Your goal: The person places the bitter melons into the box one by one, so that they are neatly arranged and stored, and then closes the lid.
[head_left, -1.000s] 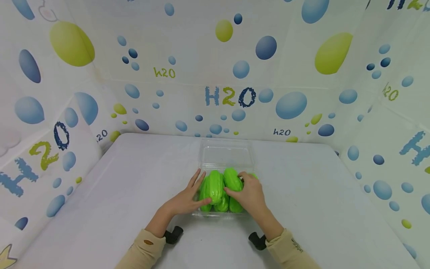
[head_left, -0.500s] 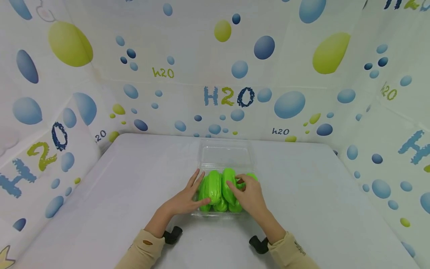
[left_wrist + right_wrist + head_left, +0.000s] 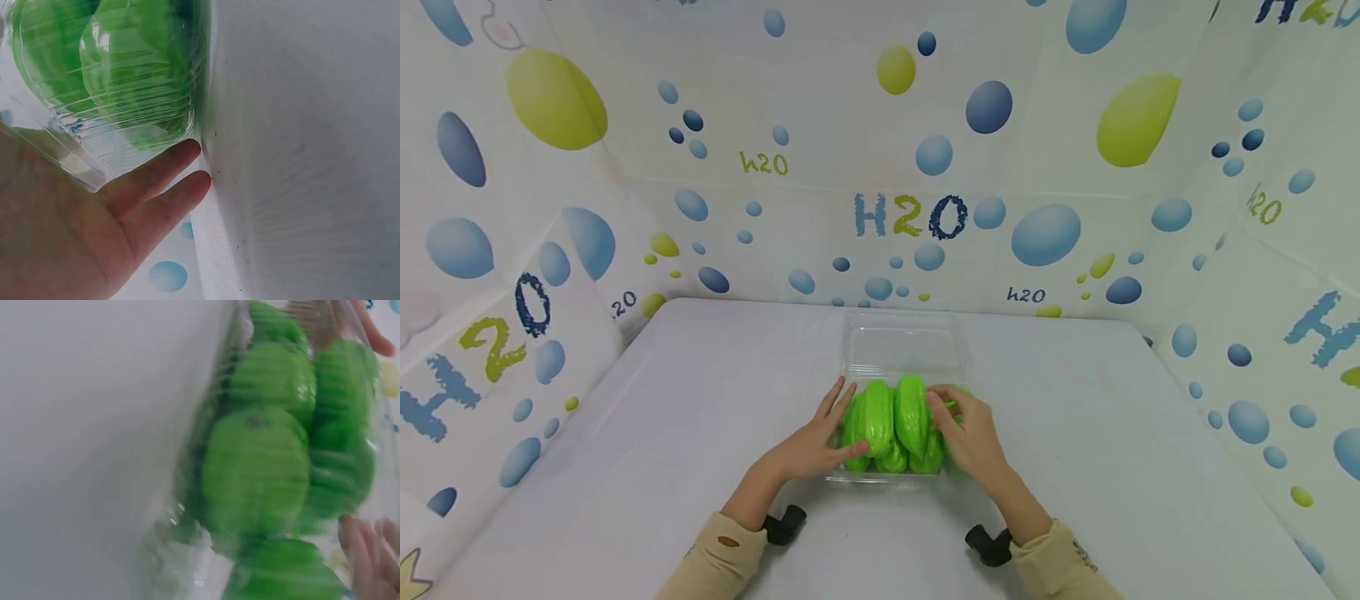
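Note:
Several glossy, bright green, long, ridged pieces shaped like cucumbers (image 3: 912, 417) fill a clear plastic box (image 3: 880, 477), two lying on top of the others. My left hand (image 3: 811, 444) rests along the box's left side with fingers spread, its thumb over the front end of the upper left piece. In the left wrist view, two straight fingers (image 3: 169, 200) reach along the box wall down to the table. At the box's right side is my right hand (image 3: 967, 429), fingers bent loosely beside the upper right piece. The right wrist view is blurred; fingertips (image 3: 356, 550) appear near the green pieces.
The box's clear lid (image 3: 904, 343) is hinged back and lies behind it on the white table (image 3: 737, 358). Printed curtains (image 3: 775, 100) stand around the table. A black camera mount (image 3: 786, 525) sits at each wrist.
The upper right green piece has turned from slanting to nearly straight, beside the upper left one. My right hand has moved a little right, off its top. The left hand stays put.

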Demonstrator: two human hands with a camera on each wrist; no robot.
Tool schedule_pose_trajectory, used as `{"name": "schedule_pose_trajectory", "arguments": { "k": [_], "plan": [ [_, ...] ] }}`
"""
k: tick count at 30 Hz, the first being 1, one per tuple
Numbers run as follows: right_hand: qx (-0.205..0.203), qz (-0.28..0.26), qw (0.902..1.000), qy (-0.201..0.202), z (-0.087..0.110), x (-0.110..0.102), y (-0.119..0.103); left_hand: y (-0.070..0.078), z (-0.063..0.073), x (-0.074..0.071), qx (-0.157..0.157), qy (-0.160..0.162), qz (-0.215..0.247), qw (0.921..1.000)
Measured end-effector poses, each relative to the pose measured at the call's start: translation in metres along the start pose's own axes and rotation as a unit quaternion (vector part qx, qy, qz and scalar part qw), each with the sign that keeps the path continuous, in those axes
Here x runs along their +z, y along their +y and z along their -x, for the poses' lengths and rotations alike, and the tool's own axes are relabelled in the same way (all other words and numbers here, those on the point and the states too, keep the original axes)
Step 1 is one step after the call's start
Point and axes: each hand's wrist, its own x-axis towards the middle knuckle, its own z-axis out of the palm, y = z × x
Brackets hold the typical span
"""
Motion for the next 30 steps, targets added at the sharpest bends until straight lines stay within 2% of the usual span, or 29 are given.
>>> {"name": "schedule_pose_trajectory", "arguments": {
  "k": [4, 11, 17, 20, 24, 28, 30],
  "plan": [
    [0.002, -0.022, 0.9997, 0.013, -0.003, -0.014, 0.002, 0.000, -0.001, 0.000, 0.002, 0.000, 0.004, 1.0000],
    [0.027, -0.016, 0.9993, 0.018, -0.011, -0.034, 0.007, 0.002, 0.002, -0.008, -0.023, 0.012, 0.015, 0.9995],
    [0.031, -0.014, 0.9993, 0.012, -0.022, -0.051, 0.022, -0.003, -0.001, -0.019, -0.009, 0.037, 0.030, 0.9988],
    [0.027, 0.004, 0.9996, 0.007, -0.033, -0.061, 0.034, -0.008, -0.007, -0.025, -0.003, 0.057, 0.045, 0.9973],
    [0.043, 0.044, 0.9980, -0.015, -0.050, -0.072, 0.049, -0.013, -0.019, -0.037, -0.007, 0.092, 0.069, 0.9934],
    [0.079, 0.064, 0.9929, -0.062, -0.065, -0.073, 0.061, -0.019, -0.035, -0.047, -0.031, 0.120, 0.072, 0.9897],
    [0.092, 0.070, 0.9891, -0.090, -0.071, -0.070, 0.066, -0.022, -0.045, -0.051, -0.054, 0.128, 0.081, 0.9869]
  ]
}}
